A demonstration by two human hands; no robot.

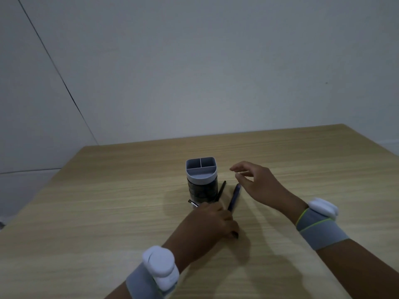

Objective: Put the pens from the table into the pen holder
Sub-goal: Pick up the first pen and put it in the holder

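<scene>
Mid-tabletop stands the holder, three compartments bare. Just beside its right lie a black pen and blue pen. Left hand covers their near ends, grip unclear; right hand hovers, fingers spread.

Light wooden table against plain grey-white wall, dim light.

Plain room, likely office or study: bare pale wall, wood-grain table, desk pen holder.
</scene>
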